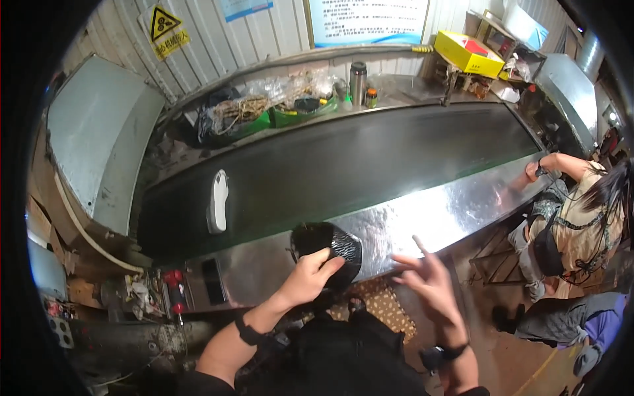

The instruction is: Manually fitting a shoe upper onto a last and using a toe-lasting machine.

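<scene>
My left hand (308, 277) is in front of a black, shiny plastic-lined container or bag (347, 254) at the front of the metal ledge. Its fingers are curled with the thumb laid over, and what they hold, if anything, is hidden. To the right, my right hand (429, 284) hovers over the ledge's near edge with fingers spread, slightly smeared, holding nothing visible. On the dark conveyor belt (356, 158), left of centre, lies a white shoe sole (218, 201), lengthwise away from me.
The shiny metal ledge (257, 267) runs along the belt, bearing a dark phone-like slab (213, 282) and a red-handled tool (175, 290). A thermos (358, 84) and a yellow box (468, 53) stand behind. At right, a co-worker (581, 218) reaches onto the ledge.
</scene>
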{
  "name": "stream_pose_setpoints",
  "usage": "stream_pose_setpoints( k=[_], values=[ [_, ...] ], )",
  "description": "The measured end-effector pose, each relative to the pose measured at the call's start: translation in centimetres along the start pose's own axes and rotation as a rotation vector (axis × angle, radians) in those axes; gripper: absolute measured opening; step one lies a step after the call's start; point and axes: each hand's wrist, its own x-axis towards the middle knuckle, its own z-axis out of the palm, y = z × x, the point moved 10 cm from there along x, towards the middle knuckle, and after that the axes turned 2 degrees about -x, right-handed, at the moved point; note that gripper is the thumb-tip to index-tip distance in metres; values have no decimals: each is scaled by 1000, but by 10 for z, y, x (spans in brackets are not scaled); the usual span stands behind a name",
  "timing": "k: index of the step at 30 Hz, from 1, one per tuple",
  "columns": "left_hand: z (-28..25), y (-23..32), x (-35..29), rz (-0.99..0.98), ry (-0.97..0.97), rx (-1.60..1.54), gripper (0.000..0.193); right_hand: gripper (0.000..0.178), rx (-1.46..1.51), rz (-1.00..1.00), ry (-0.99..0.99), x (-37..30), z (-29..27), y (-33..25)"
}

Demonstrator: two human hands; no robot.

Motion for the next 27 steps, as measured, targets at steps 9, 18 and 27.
stream_pose_setpoints(
  k=[9, 18, 27],
  values=[
    [122, -53, 3, 221, -206, 270, 20, 72, 754, 493, 10, 6, 3, 202],
    [1, -263, -35, -842, 487, -158, 67, 56, 1021, 638, 66, -33, -9, 244],
    [41, -125, 11, -479, 154, -624, 37, 64, 805, 360, 132, -61, -18, 165]
  ],
)
